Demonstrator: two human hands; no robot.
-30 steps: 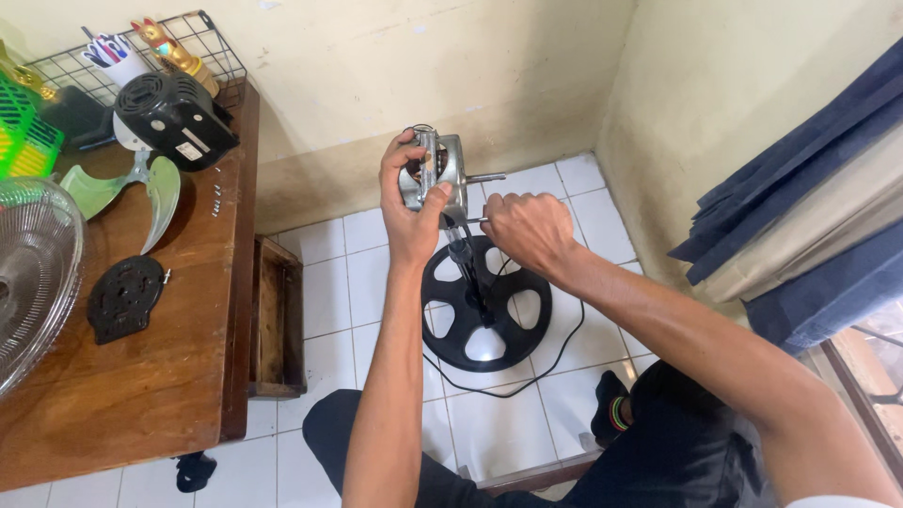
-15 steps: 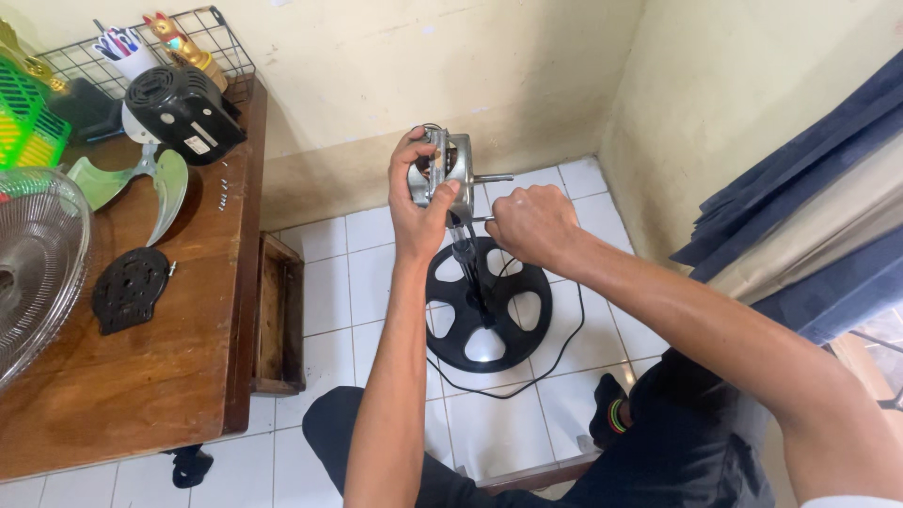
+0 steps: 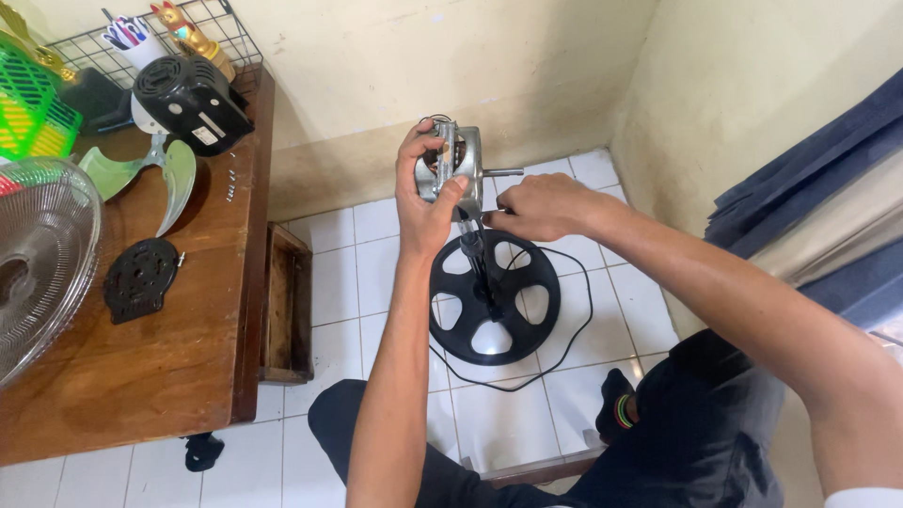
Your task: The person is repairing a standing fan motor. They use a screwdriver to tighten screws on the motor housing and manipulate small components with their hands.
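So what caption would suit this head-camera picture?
Left hand grips a fan motor above the round black base; right hand works beside it.

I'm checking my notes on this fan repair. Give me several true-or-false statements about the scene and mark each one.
1. The left hand holds the fan motor up over the floor. True.
2. The right hand rests on the table. False: it is at the underside of the motor, by its shaft, well away from the table.
3. The green fan blade lies on the table. True.
4. The round black base sits on the table. False: it stands on the tiled floor below the hands.
5. The black motor cover lies on the floor. False: it is on the table, by the wire basket.
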